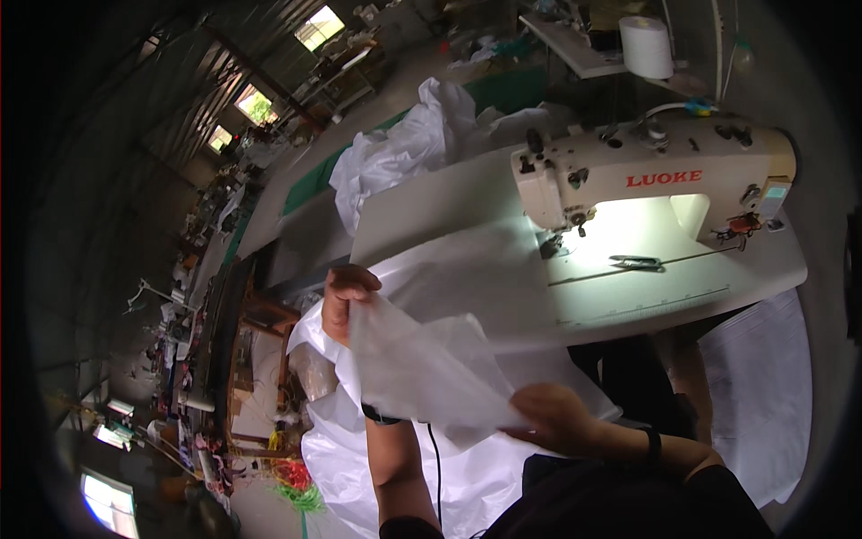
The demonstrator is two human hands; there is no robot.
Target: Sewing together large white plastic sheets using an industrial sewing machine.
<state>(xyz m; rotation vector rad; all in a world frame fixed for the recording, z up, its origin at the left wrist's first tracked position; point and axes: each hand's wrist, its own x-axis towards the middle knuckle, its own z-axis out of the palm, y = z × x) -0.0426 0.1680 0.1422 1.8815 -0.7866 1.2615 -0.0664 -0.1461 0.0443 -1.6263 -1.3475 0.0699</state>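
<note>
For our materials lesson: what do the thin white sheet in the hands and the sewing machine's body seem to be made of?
Thin white sheet: probably light nonwoven or plastic film, since it is translucent and limp. Cream sewing machine body: likely painted metal, smooth with a slight sheen.

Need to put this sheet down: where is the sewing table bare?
The table is bare left of the sewing machine, up to the heaped white fabric. The front strip by the scissors is free. Both the left hand and right hand hold the white sheet.

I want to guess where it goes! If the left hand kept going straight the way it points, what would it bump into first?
Probably the pale sewing table's near edge: the left hand, gripping thin translucent white fabric, points up toward it. Depth is unclear.
</note>
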